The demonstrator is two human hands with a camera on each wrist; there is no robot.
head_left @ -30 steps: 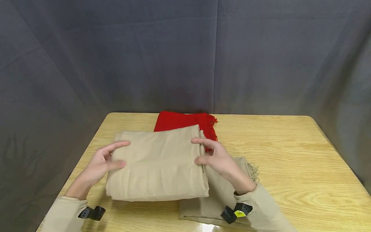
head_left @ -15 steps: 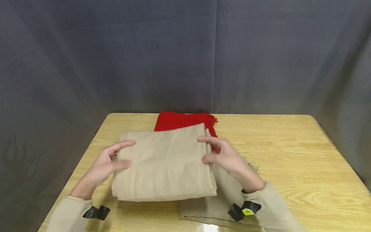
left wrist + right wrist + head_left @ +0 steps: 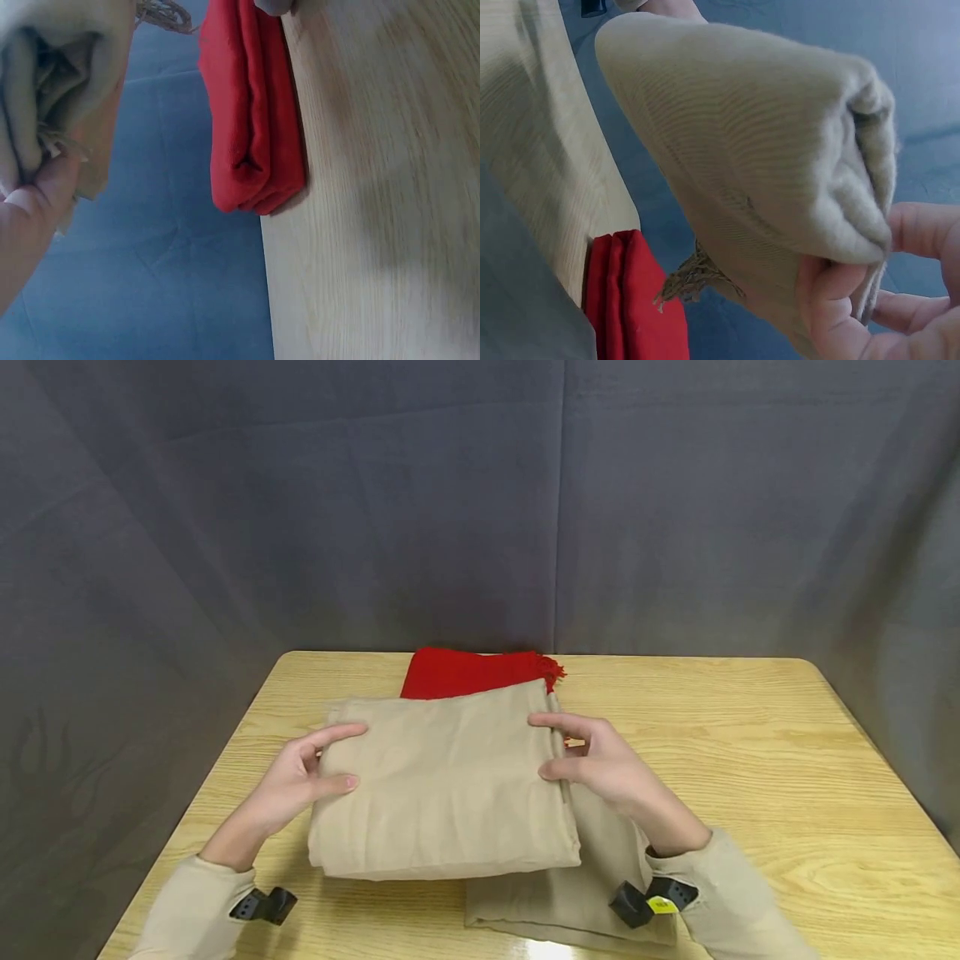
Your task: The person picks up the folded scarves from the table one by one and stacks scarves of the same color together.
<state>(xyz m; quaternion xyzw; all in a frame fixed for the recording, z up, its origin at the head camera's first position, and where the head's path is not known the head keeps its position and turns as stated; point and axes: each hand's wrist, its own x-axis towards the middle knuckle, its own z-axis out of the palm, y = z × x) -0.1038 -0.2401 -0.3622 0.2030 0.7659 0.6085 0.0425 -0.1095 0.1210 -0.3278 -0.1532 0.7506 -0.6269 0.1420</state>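
Observation:
A folded beige scarf [image 3: 446, 785] is held up over the table, one hand at each side. My left hand [image 3: 300, 777] grips its left edge, thumb on top of the cloth; in the left wrist view the layered folds show beside the fingers. On the opposite edge my right hand [image 3: 600, 768] pinches the folds. The right wrist view shows fingers wrapped under the layers and a knotted fringe [image 3: 694, 277] hanging down. Behind lies a folded red scarf [image 3: 472, 672], partly covered from the head view. A second folded beige scarf [image 3: 570, 902] rests on the table, partly beneath the held one.
The light wooden table [image 3: 787, 777] extends to the right of the scarves. A dark grey curtain [image 3: 450, 510] hangs behind it and along the sides. Each wrist wears a black camera strap.
Both hands have moved to the right together with the held beige scarf, which now covers more of the second beige scarf and the red fringe. The scarves on the table have stayed put.

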